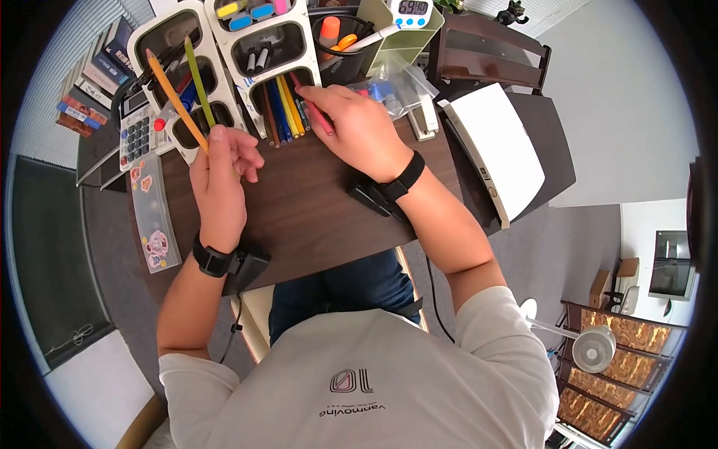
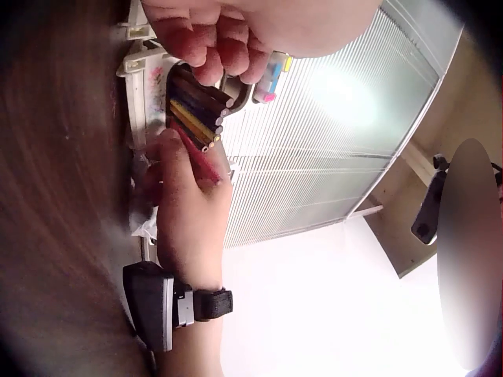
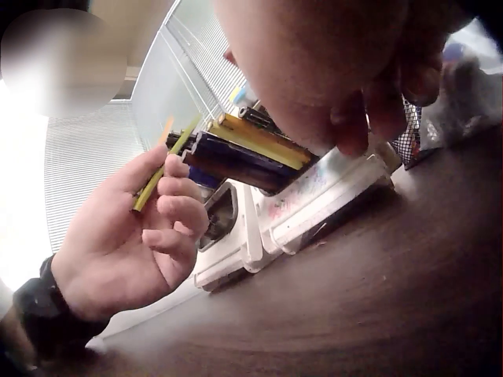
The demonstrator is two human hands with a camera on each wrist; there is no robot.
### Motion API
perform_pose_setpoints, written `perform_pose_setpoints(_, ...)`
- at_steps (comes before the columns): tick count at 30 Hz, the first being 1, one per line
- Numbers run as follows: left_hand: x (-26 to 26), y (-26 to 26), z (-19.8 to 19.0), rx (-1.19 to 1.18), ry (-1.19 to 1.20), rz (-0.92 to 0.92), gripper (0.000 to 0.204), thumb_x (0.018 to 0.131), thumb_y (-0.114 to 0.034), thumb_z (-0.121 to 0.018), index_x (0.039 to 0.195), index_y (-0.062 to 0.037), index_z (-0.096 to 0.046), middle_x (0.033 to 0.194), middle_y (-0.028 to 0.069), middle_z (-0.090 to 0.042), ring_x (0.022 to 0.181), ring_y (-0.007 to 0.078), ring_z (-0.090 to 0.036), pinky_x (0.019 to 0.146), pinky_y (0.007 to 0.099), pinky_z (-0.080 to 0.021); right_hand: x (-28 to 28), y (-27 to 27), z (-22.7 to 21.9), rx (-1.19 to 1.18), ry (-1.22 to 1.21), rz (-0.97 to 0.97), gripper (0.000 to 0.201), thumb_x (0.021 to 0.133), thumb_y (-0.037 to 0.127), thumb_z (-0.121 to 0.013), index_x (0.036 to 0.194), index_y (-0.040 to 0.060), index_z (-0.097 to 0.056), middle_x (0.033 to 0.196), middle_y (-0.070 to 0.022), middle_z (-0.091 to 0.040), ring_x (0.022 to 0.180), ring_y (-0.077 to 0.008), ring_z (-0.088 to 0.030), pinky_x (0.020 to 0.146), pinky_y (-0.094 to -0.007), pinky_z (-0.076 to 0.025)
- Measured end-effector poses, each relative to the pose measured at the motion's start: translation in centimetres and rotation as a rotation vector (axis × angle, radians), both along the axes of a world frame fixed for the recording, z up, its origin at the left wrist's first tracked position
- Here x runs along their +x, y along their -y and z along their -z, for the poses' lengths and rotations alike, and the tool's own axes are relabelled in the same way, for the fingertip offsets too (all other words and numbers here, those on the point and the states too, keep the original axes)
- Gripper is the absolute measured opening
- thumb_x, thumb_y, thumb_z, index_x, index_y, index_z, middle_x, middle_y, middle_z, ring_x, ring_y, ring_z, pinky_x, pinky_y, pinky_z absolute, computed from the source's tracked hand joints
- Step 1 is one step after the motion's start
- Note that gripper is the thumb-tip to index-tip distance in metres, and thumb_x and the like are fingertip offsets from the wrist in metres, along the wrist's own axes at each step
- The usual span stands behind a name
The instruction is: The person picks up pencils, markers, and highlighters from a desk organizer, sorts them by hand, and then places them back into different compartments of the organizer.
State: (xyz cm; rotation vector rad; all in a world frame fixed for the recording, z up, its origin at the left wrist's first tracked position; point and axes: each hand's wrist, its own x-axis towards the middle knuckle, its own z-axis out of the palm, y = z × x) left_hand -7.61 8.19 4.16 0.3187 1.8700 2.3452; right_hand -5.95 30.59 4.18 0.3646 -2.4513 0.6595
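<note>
Left hand (image 1: 219,187) pinches orange pencil (image 1: 172,93) and green pencil (image 1: 197,82), left of pencil bundle (image 1: 284,112); right hand's (image 1: 359,127) grip is closed on red pencil (image 1: 321,121), just right of bundle. Uneven left-hand pressure could drop one; crowding could snag the red.

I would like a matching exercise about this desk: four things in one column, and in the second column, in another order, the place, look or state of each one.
Column 1
1. Left hand
2. Right hand
3. Timer
4. Flat case

Column 2
A. white, with blue buttons
B. pinches a red pencil
C. lies at the left side of the tabletop, with stickers on it
D. holds an orange pencil and a yellow-green pencil

Right pairs: 1-D, 2-B, 3-A, 4-C
</note>
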Motion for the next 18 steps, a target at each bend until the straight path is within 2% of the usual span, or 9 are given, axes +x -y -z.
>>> perform_pose_setpoints(1,0.1,-0.1,0.2,-0.001,0.005,0.000,0.047,0.114,-0.038,-0.037,0.093,-0.0037,-0.062,0.078,0.0036,-0.060,0.070,0.0113,-0.057,0.059,0.0245,-0.040,0.1,0.1,0.1,0.014,-0.003,-0.001,0.034,0.091,0.014,-0.067,0.125,0.0101,-0.067,0.097,-0.0108,-0.073,0.085,-0.0326,-0.071,0.068,-0.0431,-0.056)
perform_pose_setpoints(3,-0.1,-0.3,0.2,-0.030,-0.015,-0.023,0.045,0.114,-0.037,-0.037,0.099,-0.0039,-0.063,0.094,0.0054,-0.065,0.088,0.0122,-0.063,0.065,0.0258,-0.046,0.3,0.3,-0.4,0.031,0.062,0.010,0.039,0.090,0.015,-0.068,0.128,0.0102,-0.065,0.094,-0.0111,-0.073,0.082,-0.0333,-0.071,0.067,-0.0438,-0.056)
perform_pose_setpoints(6,-0.1,-0.7,0.1,0.001,-0.054,-0.003,0.044,0.114,-0.037,-0.036,0.103,-0.0042,-0.064,0.100,0.0049,-0.065,0.098,0.0127,-0.063,0.068,0.0272,-0.049,0.4,0.3,-0.5,0.037,0.130,0.021,0.047,0.088,0.016,-0.069,0.134,0.0107,-0.060,0.089,-0.0112,-0.073,0.078,-0.0337,-0.071,0.065,-0.0445,-0.055)
perform_pose_setpoints(10,0.0,-0.6,-0.1,0.004,-0.021,-0.030,0.044,0.114,-0.037,-0.037,0.104,-0.0040,-0.065,0.099,0.0048,-0.065,0.095,0.0113,-0.061,0.067,0.0266,-0.047,0.7,0.2,-0.8,0.076,0.146,0.047,0.049,0.086,0.015,-0.070,0.133,0.0111,-0.058,0.086,-0.0102,-0.073,0.075,-0.0326,-0.071,0.063,-0.0440,-0.055)
perform_pose_setpoints(13,0.0,0.0,0.1,-0.070,-0.071,-0.032,0.046,0.114,-0.036,-0.039,0.097,-0.0024,-0.067,0.089,0.0033,-0.063,0.079,0.0087,-0.056,0.061,0.0241,-0.041,1.1,0.0,-1.4,0.113,0.139,0.058,0.046,0.085,0.013,-0.070,0.129,0.0112,-0.060,0.084,-0.0097,-0.072,0.074,-0.0323,-0.070,0.062,-0.0424,-0.055)
perform_pose_setpoints(14,0.0,0.4,0.2,-0.111,-0.067,-0.015,0.048,0.113,-0.036,-0.040,0.093,-0.0017,-0.067,0.080,0.0017,-0.059,0.070,0.0076,-0.051,0.058,0.0235,-0.037,1.3,-0.1,-2.0,0.115,0.137,0.059,0.046,0.085,0.013,-0.070,0.129,0.0112,-0.060,0.084,-0.0097,-0.072,0.074,-0.0323,-0.070,0.062,-0.0424,-0.055)
perform_pose_setpoints(15,-0.2,0.6,0.2,-0.152,-0.066,0.000,0.050,0.113,-0.036,-0.040,0.089,-0.0010,-0.067,0.071,0.0001,-0.055,0.061,0.0065,-0.045,0.055,0.0229,-0.033,1.5,0.0,-2.8,0.048,0.075,0.027,0.043,0.084,0.013,-0.070,0.126,0.0117,-0.061,0.083,-0.0090,-0.071,0.073,-0.0316,-0.070,0.061,-0.0412,-0.054)
perform_pose_setpoints(17,0.1,0.7,0.0,-0.120,-0.091,0.056,0.048,0.112,-0.035,-0.044,0.087,-0.0014,-0.068,0.064,-0.0024,-0.051,0.057,0.0051,-0.042,0.054,0.0229,-0.031,1.6,0.2,-3.3,-0.023,0.019,-0.010,0.041,0.083,0.012,-0.070,0.123,0.0123,-0.063,0.082,-0.0082,-0.071,0.072,-0.0308,-0.070,0.060,-0.0400,-0.054)
perform_pose_setpoints(18,0.3,0.7,0.0,-0.088,-0.115,0.115,0.047,0.111,-0.034,-0.048,0.085,-0.0018,-0.070,0.058,-0.0050,-0.046,0.053,0.0036,-0.039,0.052,0.0228,-0.029,1.6,0.2,-3.3,-0.032,-0.137,-0.126,0.038,0.082,0.012,-0.070,0.120,0.0135,-0.065,0.081,-0.0068,-0.069,0.071,-0.0287,-0.069,0.059,-0.0388,-0.053)
